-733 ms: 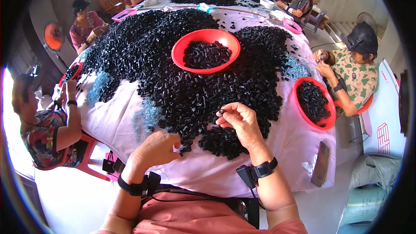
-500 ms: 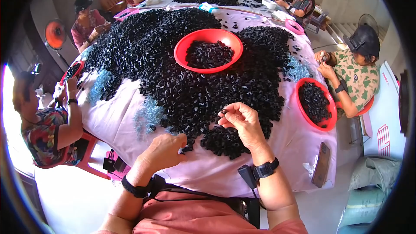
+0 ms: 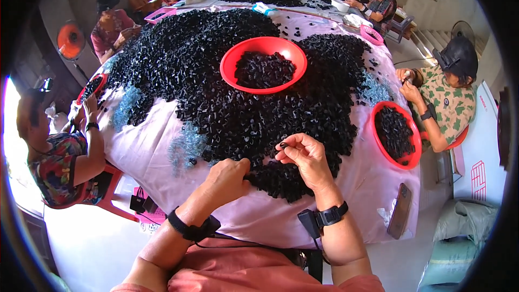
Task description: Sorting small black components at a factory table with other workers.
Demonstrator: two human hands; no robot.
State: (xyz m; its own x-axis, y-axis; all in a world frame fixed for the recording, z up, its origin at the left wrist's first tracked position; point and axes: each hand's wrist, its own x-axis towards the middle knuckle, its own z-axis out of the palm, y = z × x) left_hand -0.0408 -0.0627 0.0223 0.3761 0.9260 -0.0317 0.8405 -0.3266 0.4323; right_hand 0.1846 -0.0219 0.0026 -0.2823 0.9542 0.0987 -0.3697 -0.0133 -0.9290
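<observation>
My right hand [image 3: 306, 162] is raised over the near edge of the black pile, pinching a small black ring-like plastic piece [image 3: 283, 145] between thumb and fingertips. Lower and to its left, my left hand [image 3: 226, 182] is closed, its knuckles up; whatever its fingers hold is hidden. It sits beside a small near heap of black pieces [image 3: 280, 183]. Beyond both hands spreads the large pile of black plastic pieces [image 3: 232, 113], many of them curved like clips. On top of it rests a red basin [image 3: 289, 48], partly filled with similar black pieces.
Tangled pale-blue strands [image 3: 187, 145] lie left of the pile on the pink cloth [image 3: 151, 135]. To the right are another red basin [image 3: 416, 146] of black pieces and a phone [image 3: 400, 211]. Co-workers sit around the table, including one in a camouflage shirt [image 3: 450, 100].
My left hand has moved right and slightly up, closer to the small heap. My right hand still pinches the black piece, having shifted slightly. The view has tilted a little.
</observation>
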